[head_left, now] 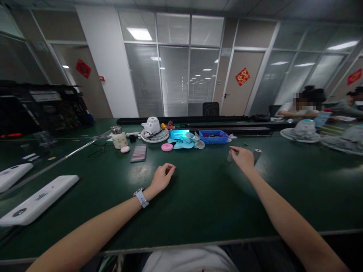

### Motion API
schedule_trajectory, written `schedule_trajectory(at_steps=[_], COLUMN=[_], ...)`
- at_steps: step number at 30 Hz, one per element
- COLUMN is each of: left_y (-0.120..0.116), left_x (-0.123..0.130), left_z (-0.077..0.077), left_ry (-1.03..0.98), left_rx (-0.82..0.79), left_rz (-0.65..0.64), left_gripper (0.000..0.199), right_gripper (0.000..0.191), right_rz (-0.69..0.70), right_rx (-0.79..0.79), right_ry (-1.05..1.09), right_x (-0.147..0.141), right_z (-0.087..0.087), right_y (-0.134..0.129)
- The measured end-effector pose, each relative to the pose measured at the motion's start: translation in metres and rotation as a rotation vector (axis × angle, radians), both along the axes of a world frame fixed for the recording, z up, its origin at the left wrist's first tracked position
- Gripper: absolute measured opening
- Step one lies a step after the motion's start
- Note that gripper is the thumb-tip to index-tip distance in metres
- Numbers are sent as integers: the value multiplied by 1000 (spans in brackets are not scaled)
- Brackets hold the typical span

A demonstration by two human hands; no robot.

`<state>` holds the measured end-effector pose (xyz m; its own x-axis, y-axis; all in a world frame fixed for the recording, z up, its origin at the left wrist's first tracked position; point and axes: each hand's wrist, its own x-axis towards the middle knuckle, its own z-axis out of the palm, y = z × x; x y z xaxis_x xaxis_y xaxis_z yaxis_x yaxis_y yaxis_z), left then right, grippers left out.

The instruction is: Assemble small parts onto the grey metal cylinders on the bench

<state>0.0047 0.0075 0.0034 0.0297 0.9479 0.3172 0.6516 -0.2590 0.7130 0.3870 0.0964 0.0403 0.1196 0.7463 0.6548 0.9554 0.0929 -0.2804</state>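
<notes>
My right hand [243, 158] is over the table at right of centre, its fingers pinched at the top of a small grey cylinder [229, 156]. That cylinder is blurred, so its kind is unclear. A second grey cylinder [257, 152], with a lighter top, stands upright just beyond the same hand. My left hand [162, 177] rests near the middle of the green table [198, 211] with its fingers curled in. Whatever may be inside those fingers is hidden. A watch with a pale strap [141, 198] is on the left wrist.
Behind the hands are light-blue fan blades [184, 141], a pink round piece [167, 147], a blue bin [213, 137] and a white fan part [153, 126]. A flask [119, 139] stands left. White devices [39, 200] lie far left. People [300, 107] sit at far right.
</notes>
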Motion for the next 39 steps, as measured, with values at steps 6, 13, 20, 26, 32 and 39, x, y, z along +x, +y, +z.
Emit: schedule_trajectory(at_steps=[6,13,20,26,32,39], left_y=[0,3,3,3,3,-8], left_x=[0,-2,-3,-2,-2,4], left_z=[0,-1,-3,-4,-5,7], left_ry=[7,25,22,24,43,37], left_rx=[-7,2,-9,0,14,111], left_rz=[1,-9,-14,-19,-27,-105], left_gripper=[31,31,31,30,28,35], right_gripper=[33,32,32,40,44,34], right_rz=[-9,-49,-69,-44,-67,352], right_rx=[-25,-24,-83,-134,-313,-316], right_ry=[35,80,89,153,252,590], right_x=[3,2,3,9,17,-57], right_z=[-5,-5,-5,-14,-31,-27], right_y=[4,6,8,15,25,-4])
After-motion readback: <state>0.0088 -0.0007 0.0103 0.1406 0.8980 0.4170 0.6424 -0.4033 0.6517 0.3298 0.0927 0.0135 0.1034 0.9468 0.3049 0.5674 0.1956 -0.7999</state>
